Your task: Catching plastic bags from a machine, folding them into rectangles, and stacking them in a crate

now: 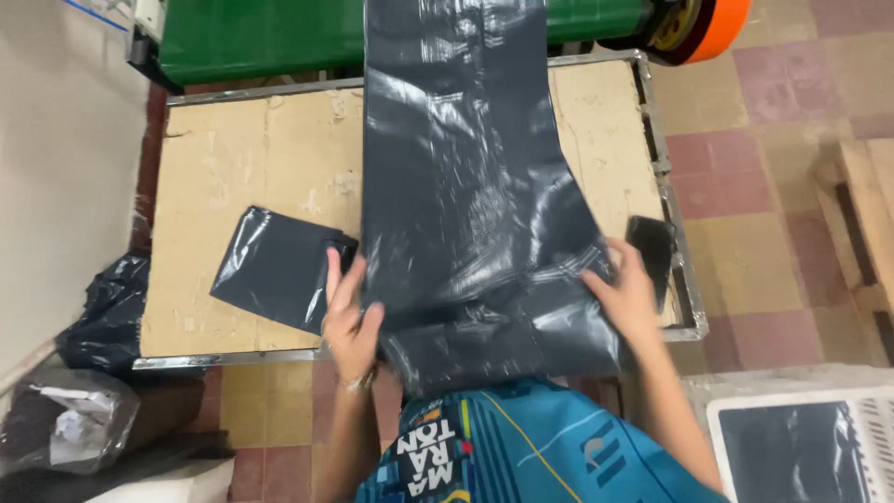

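My left hand pinches the near left edge of the long dark plastic sheet, thumb on top and fingers spread along its side; my right hand lies mostly flat on the right edge at about three o'clock, fingers open, pressing rather than clamping. The sheet runs from my waist towards twelve o'clock, across the cardboard-topped table to the green machine. It looks thin, limp and glossy, likely slippery, so the edges and corners seem the best hold. At nine o'clock lies a small folded dark bag; beyond my right hand, a black flat object.
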